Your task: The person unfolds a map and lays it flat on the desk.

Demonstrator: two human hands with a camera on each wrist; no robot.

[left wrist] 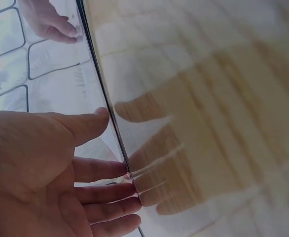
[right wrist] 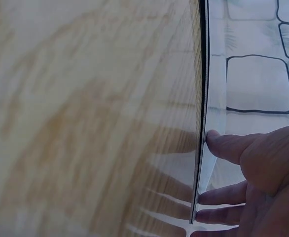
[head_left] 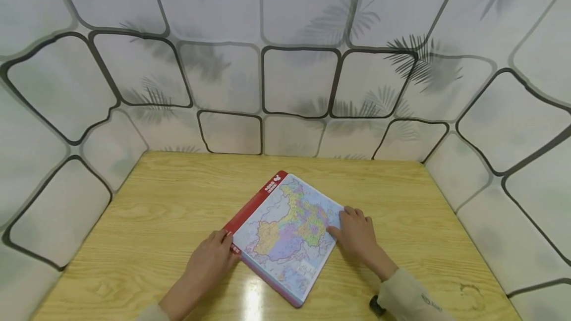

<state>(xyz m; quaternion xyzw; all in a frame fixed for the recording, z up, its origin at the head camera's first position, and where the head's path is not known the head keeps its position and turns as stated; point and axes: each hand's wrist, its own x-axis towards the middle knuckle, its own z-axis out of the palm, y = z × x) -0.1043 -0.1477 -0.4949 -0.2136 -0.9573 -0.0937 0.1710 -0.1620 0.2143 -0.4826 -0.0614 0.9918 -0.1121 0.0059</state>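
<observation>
A flat map board (head_left: pixel 308 227) lies turned diagonally on the wooden table, its printed face up with coloured regions. A red strip (head_left: pixel 252 204) with white lettering runs along its upper left side. My left hand (head_left: pixel 209 259) holds the left corner, fingers over the end of that strip. At the right corner, my right hand (head_left: pixel 359 232) grips the board, thumb along the near edge and fingers at the far one. In both wrist views the board is a thin dark line, with left fingertips (left wrist: pixel 134 187) and right fingertips (right wrist: pixel 201 200) right at it.
The glossy table (head_left: pixel 178 202) reflects both hands in the wrist views. A patterned backdrop (head_left: pixel 294 83) with dark outlines and leaf prints stands behind and along both sides. A dark band (head_left: pixel 376 306) shows at the right sleeve.
</observation>
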